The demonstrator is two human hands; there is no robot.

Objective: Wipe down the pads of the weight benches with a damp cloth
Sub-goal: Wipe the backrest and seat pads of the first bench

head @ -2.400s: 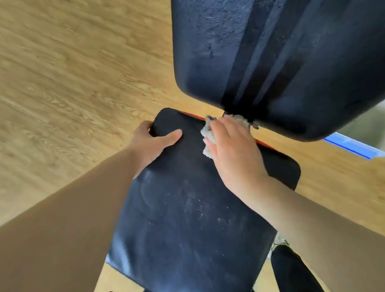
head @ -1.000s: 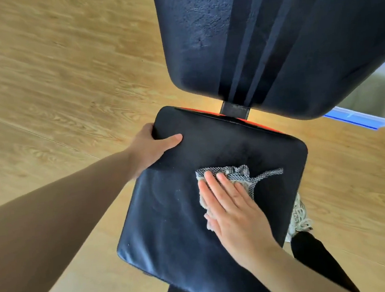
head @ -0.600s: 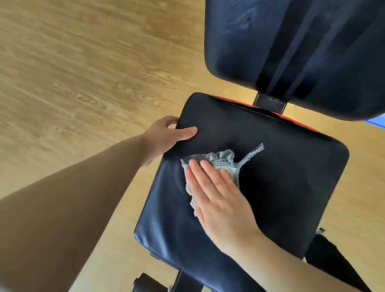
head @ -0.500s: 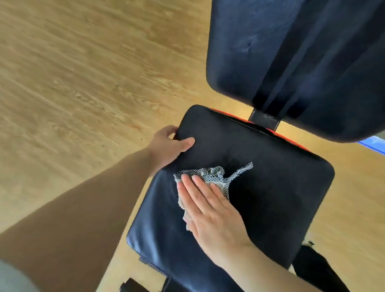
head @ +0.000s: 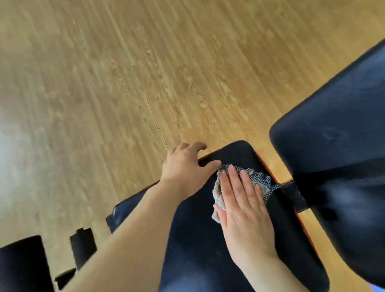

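- Two hands are on the seat pad (head: pixel 197 251). My right hand (head: pixel 242 207) lies flat with straight fingers, pressing the cloth (head: pixel 259 179) onto the pad's far end. My left hand (head: pixel 184 167) grips the far-left edge, thumb on top.
- Most of the seat's length runs nearward from the cloth, so I judge the next stroke pulls toward me (the right hand does the work).
- The back pad (head: pixel 354 177) sits just right of the cloth.
- All around is wooden floor (head: pixel 110 83), with black foam rollers (head: pixel 23 277) at near left.
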